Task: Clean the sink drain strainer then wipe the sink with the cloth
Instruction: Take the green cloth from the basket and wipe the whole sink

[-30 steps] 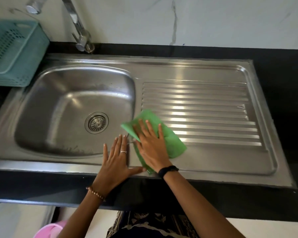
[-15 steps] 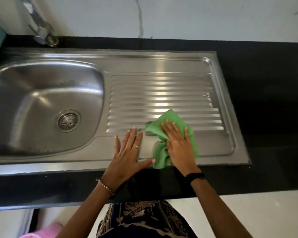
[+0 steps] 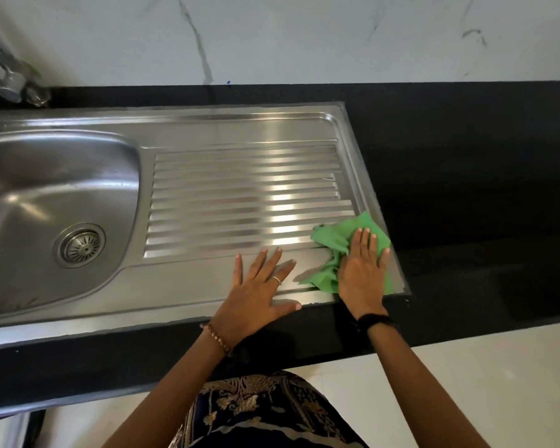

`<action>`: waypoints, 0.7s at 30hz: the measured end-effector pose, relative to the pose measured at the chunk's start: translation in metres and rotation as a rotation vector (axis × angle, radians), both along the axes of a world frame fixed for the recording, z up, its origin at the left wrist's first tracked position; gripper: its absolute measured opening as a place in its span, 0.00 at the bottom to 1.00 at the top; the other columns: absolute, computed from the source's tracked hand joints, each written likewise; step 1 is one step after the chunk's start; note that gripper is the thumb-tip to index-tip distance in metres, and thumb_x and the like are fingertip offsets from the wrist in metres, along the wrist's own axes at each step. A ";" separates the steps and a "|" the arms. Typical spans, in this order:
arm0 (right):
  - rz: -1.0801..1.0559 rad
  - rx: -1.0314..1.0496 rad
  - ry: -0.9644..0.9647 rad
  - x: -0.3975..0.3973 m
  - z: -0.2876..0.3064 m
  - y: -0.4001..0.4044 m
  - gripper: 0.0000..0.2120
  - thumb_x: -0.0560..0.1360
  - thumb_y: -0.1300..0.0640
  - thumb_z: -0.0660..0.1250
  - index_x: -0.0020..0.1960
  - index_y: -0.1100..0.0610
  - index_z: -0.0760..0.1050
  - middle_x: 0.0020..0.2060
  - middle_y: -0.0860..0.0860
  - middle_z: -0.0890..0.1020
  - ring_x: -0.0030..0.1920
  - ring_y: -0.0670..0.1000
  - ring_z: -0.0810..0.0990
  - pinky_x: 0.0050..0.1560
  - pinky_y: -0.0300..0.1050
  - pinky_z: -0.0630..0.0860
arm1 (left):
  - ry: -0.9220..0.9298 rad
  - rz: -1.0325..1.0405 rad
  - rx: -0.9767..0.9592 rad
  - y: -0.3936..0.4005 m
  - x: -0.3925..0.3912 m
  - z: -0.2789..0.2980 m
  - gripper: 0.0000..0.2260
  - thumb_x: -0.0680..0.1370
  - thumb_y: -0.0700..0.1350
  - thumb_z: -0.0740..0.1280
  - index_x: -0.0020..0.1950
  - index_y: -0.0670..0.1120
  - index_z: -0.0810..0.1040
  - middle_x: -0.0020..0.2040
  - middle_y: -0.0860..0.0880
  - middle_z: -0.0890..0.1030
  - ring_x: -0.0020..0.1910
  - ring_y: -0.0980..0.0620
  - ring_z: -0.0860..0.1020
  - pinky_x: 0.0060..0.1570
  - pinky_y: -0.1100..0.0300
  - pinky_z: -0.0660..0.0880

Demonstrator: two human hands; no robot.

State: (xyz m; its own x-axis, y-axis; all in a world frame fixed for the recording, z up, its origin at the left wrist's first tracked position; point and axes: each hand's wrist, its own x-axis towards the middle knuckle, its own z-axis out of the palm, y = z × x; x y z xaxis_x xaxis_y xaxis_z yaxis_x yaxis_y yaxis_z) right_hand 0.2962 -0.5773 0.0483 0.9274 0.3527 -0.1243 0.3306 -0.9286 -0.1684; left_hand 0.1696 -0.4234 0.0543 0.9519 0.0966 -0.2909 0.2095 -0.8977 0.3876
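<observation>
The cloth (image 3: 340,242) has slid from mid-drainboard to the sink's (image 3: 240,124) near right corner. The right hand (image 3: 362,273) presses it flat, fingers straight, likely to scrub; the left hand (image 3: 259,292) rests spread alongside, seemingly as a brace. The strainer (image 3: 81,245) sits in the basin.

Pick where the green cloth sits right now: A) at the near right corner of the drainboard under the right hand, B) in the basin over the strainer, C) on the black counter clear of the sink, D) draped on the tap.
A: the right hand presses flat on the green cloth at the drainboard's near right corner.
</observation>
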 end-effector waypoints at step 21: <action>0.220 -0.098 -0.071 0.236 -0.002 0.166 0.26 0.81 0.51 0.44 0.75 0.63 0.48 0.76 0.59 0.51 0.76 0.56 0.49 0.76 0.55 0.44 | 0.060 0.039 0.023 0.012 0.011 -0.001 0.41 0.61 0.77 0.45 0.68 0.64 0.32 0.69 0.61 0.30 0.69 0.51 0.28 0.67 0.47 0.28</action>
State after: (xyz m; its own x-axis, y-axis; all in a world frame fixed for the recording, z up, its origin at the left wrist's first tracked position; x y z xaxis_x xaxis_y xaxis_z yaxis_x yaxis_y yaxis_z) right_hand 0.5318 -0.4117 0.0461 0.8374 0.5365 -0.1049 0.5344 -0.8438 -0.0496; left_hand 0.1809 -0.4112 0.0534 0.9282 0.1407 -0.3444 0.2667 -0.8969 0.3526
